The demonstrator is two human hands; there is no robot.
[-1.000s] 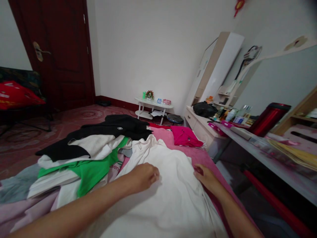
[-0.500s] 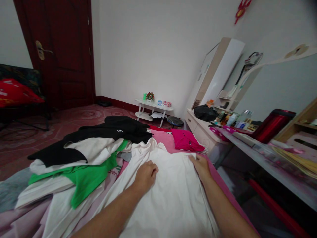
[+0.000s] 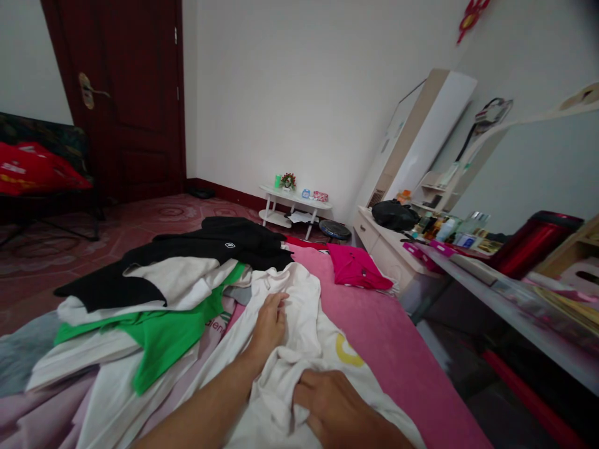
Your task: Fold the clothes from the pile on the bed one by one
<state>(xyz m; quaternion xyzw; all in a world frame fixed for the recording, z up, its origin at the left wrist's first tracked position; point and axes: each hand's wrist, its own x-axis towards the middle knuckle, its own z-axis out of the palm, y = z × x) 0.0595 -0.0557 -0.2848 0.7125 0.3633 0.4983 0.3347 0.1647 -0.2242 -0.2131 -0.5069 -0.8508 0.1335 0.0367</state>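
Only the head view here: the white garment (image 3: 299,330) lies on the pink bed sheet (image 3: 346,305) right in front of the person, long axis running away toward the far wall (image 3: 281,93). The right hand (image 3: 334,399) has its grip closed around a bunched-up fold at the near end, and it's the closer hand to the yellow print (image 3: 350,357). The left hand (image 3: 271,315) rests farther up the cloth, so it's nearer the far end, just ahead. Looks curled, but honestly can't tell if that grip's pinching anything. Green garment (image 3: 168,340) is off left.
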